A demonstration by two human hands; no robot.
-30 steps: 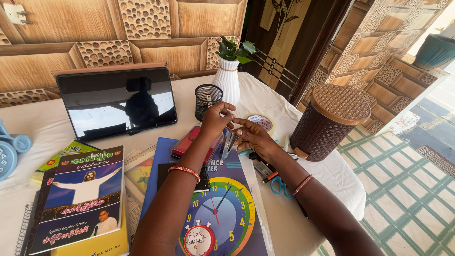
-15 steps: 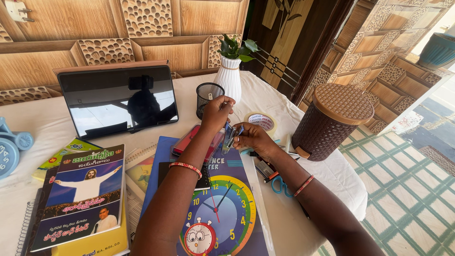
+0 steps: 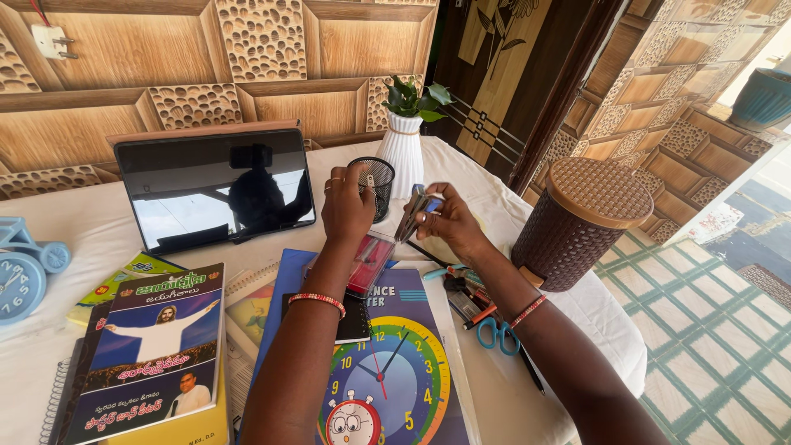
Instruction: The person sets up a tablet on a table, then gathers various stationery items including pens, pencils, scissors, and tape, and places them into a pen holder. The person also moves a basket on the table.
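Small metal stapler with blue part (image 3: pixel 418 208) is held in air above table, near black mesh pen cup (image 3: pixel 372 183); stapler seems hinged open.

Right hand (image 3: pixel 449 222) is closed around stapler body, fingers pinching it. Left hand (image 3: pixel 346 206) is raised just beside, fingers bent together; whether something small is pinched cannot be told.

Judged: stapler already picked up and opened; closing and putting down on white-covered table (image 3: pixel 74 222) not yet done. Red pencil box with clear lid (image 3: pixel 362 262) lies below hands.

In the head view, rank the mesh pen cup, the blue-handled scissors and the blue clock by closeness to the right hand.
From the right hand:
1. Mesh pen cup, just left, behind the hands.
2. Blue-handled scissors, below, beside the right forearm.
3. Blue clock, far left table edge.
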